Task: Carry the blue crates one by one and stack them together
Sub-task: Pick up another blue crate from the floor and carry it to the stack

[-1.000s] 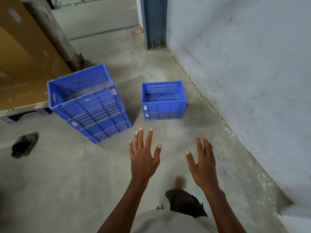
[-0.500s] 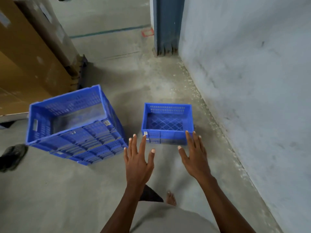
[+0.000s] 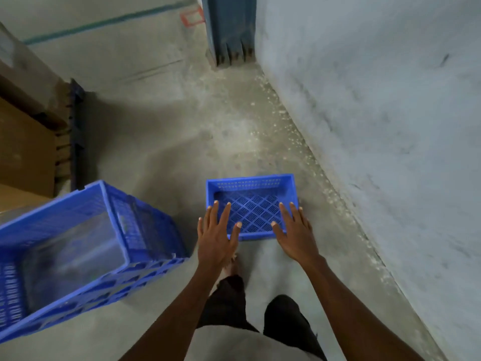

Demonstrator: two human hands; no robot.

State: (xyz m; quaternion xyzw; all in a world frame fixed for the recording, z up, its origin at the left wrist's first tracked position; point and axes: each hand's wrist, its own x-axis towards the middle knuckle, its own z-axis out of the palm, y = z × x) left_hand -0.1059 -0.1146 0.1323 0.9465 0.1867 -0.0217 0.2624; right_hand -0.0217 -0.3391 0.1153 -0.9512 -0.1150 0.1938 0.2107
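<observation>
A single blue crate (image 3: 251,185) sits on the concrete floor near the wall, seen from above, empty with a lattice bottom. My left hand (image 3: 216,237) hovers over its near left corner, fingers spread, holding nothing. My right hand (image 3: 295,233) hovers over its near right side, also open and empty. To the left stands a taller stack of blue crates (image 3: 140,230), its top one open and empty, its lower part blurred.
A grey wall (image 3: 377,126) runs along the right. A dark blue steel column (image 3: 229,27) stands at the far end. Brown cardboard boxes (image 3: 23,152) on a dark pallet lie at the left. My bare feet and dark trousers (image 3: 229,300) are below.
I have stepped closer to the single crate, which now lies right under my hands. Both hands moved forward and over its near edge. The stack slid left and down in view.
</observation>
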